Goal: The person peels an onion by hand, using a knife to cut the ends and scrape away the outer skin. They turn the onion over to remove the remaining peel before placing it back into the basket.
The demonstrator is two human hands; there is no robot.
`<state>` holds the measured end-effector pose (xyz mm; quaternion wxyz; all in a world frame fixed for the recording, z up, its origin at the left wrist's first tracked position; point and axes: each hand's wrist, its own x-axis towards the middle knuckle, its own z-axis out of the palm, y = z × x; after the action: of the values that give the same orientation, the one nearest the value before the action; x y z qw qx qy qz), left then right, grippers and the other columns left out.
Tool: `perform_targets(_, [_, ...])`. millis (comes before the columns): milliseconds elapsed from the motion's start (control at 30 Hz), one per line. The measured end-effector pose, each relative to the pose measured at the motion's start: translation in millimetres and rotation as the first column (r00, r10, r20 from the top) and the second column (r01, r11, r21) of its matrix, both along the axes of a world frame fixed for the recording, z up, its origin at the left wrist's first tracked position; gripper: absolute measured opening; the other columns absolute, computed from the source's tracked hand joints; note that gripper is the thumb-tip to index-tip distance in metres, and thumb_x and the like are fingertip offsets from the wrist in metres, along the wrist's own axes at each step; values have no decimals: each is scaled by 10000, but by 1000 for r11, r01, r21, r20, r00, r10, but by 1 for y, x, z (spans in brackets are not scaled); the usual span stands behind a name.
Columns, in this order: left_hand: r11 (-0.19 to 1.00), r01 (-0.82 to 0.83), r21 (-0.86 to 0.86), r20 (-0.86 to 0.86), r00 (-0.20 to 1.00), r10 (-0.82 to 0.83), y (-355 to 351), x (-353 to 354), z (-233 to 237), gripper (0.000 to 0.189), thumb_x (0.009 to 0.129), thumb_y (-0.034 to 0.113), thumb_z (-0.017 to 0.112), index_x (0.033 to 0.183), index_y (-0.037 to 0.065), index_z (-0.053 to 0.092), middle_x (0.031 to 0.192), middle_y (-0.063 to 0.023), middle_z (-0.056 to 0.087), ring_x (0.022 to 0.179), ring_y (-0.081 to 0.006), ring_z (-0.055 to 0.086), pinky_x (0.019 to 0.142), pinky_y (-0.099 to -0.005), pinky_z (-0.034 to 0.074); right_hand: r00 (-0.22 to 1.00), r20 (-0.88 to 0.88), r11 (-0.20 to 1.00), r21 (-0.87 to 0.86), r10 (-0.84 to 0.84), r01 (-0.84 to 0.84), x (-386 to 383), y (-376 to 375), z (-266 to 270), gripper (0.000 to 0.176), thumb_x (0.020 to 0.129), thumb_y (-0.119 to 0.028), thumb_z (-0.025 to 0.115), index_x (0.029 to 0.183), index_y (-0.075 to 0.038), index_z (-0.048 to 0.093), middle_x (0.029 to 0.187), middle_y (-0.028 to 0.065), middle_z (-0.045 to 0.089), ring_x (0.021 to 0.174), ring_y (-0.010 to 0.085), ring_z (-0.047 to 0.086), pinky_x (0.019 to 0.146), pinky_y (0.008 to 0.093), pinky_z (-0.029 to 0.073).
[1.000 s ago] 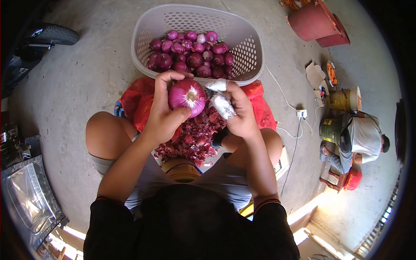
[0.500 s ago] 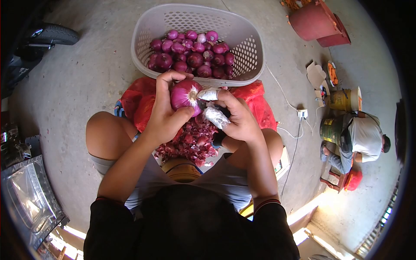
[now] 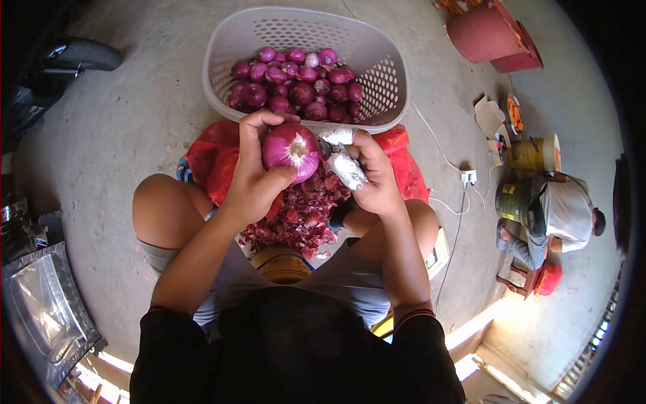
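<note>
My left hand (image 3: 250, 176) is wrapped round a large red onion (image 3: 291, 152), its root end turned toward me. Just right of the onion is my right hand (image 3: 377, 180), fingers curled in a pinch. Its thumb and index finger wear white, shiny wrappings (image 3: 346, 170); I cannot tell what lies between them. Below both hands lies a heap of onion skins (image 3: 291, 225), with a red mesh bag (image 3: 405, 161) spread around it. Beyond my hands stands a grey perforated basket (image 3: 397, 120) holding many red onions (image 3: 286, 84).
A yellowish bucket (image 3: 281, 266) stands between my knees. White cords run to a power strip (image 3: 468, 176) on the right floor. Farther right, a person (image 3: 565, 209) sits bent near a dark bucket (image 3: 513, 202). A wheel (image 3: 84, 54) is at upper left.
My right hand has moved away from the onion to the right, leaving a small gap. The onion is turned slightly in my left hand, its root end facing me more.
</note>
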<state>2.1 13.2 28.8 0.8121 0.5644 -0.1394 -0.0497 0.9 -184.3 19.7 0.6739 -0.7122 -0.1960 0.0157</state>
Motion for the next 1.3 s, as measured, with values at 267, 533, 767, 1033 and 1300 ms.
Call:
perform_targets(267, [999,-19,48,9,1000,19,0,2,-1,616,678,-45,535,1231,67,288,1230,-146,387,1107,-192,429,963,-339,366,995,42,937,-341,96,-76,-3,-8,15,530,702,-25,631,1197,-62,446,835,163,657,792,346,651,677,352,484])
perform_targets(533, [995,-16,98,33,999,13,0,0,0,609,682,-48,554,1219,64,289,1210,-136,397,1093,-188,430,954,-330,362,995,10,928,-363,98,-87,0,-4,16,437,713,-55,648,1129,-64,514,893,143,655,829,352,648,694,391,499])
perform_targets(767, [997,-33,68,-12,999,34,0,-1,0,563,699,-51,528,1199,68,297,1183,-129,413,1071,-182,440,937,-327,372,990,129,930,-368,47,4,0,4,9,441,695,-23,646,1119,-56,528,926,156,642,828,353,644,696,390,502])
perform_targets(1033, [997,-45,-61,-77,996,40,0,0,-1,553,689,-35,521,1186,72,304,1182,-136,418,1071,-194,454,934,-337,385,994,109,989,-139,-29,44,-4,19,-5,448,713,65,569,1147,-22,502,968,144,619,836,268,635,763,320,484])
perform_targets(1300, [997,-78,-12,3,997,78,-1,-2,-2,580,663,-31,531,1184,75,298,1203,-154,413,1110,-214,441,963,-356,369,994,-54,994,37,-99,101,-10,35,2,349,852,43,511,1194,-14,472,1076,88,572,978,147,550,864,270,424])
